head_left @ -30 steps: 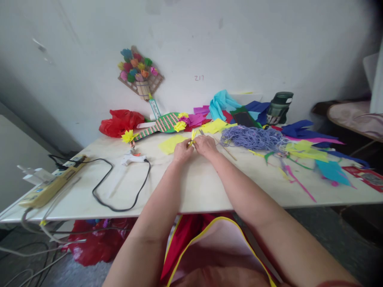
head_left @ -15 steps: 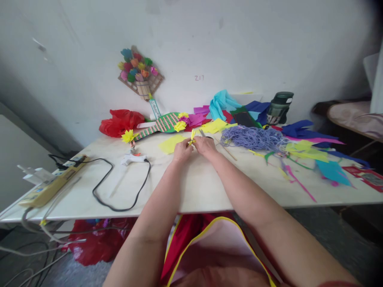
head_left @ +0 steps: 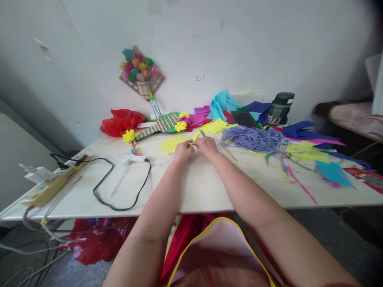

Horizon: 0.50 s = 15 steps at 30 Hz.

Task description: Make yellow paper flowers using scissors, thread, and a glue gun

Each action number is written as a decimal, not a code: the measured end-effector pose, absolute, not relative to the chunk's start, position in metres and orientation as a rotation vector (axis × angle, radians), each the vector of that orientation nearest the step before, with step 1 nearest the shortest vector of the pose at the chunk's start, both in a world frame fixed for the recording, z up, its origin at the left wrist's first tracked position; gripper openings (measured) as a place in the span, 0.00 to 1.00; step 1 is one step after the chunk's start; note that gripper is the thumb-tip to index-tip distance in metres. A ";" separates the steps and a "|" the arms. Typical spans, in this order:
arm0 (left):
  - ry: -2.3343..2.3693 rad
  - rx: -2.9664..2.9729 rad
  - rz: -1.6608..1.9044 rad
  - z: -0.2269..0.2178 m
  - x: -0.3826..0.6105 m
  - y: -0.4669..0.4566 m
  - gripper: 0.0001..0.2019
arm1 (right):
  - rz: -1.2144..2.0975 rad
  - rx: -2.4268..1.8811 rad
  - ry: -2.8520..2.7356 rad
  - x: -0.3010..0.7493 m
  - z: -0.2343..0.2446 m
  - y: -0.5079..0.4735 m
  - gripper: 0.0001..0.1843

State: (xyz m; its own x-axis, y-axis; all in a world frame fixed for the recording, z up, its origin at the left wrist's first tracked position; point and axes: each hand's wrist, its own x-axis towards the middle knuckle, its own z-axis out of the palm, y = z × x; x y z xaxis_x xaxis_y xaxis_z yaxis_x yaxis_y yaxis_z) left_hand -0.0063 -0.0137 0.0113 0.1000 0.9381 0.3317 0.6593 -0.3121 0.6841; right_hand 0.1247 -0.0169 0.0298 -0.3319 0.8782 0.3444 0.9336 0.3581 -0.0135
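A small piece of folded yellow paper stands up between my fingertips over the middle of the table. My left hand is closed in a pinch on its lower end. Close against it, my right hand has bent fingers at the same piece, its fingertips partly hidden. Just beyond my right hand lie scissors, mostly covered by the hand. A flat yellow paper sheet rests left of my left hand. Behind is a green lute-shaped craft with pink strips and yellow paper flowers.
On the left are a white glue gun with a looping black cord and a power strip. To the right lie a purple cord bundle, coloured paper scraps and a dark green bottle. A red bag sits at the back.
The yellow piece now leans to the right and looks wider at its top. My hands have barely shifted, and the view has moved slightly.
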 end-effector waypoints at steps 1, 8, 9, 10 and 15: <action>1.571 2.025 1.061 0.011 -0.006 -0.014 0.24 | -0.271 -1.612 -2.325 0.124 0.030 -0.018 0.18; 1.713 2.052 1.107 0.011 -0.005 -0.016 0.22 | -0.286 -1.663 -2.247 0.122 0.032 -0.022 0.19; 1.735 2.047 1.110 0.012 -0.004 -0.016 0.22 | -0.280 -1.675 -2.251 0.122 0.032 -0.022 0.19; 1.754 2.039 1.112 0.012 -0.004 -0.017 0.21 | -0.272 -1.688 -2.257 0.122 0.033 -0.023 0.20; 1.823 2.025 1.086 0.015 -0.004 -0.019 0.18 | -0.272 -1.715 -2.277 0.122 0.034 -0.023 0.22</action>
State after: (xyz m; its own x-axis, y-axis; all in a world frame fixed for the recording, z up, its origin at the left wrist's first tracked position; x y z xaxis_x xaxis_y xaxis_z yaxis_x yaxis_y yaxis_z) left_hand -0.0035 -0.0190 0.0154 -0.0357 0.9254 0.3772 0.7723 -0.2140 0.5981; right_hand 0.1215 -0.0229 0.0344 -0.2579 0.9081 0.3300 0.9603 0.2786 -0.0163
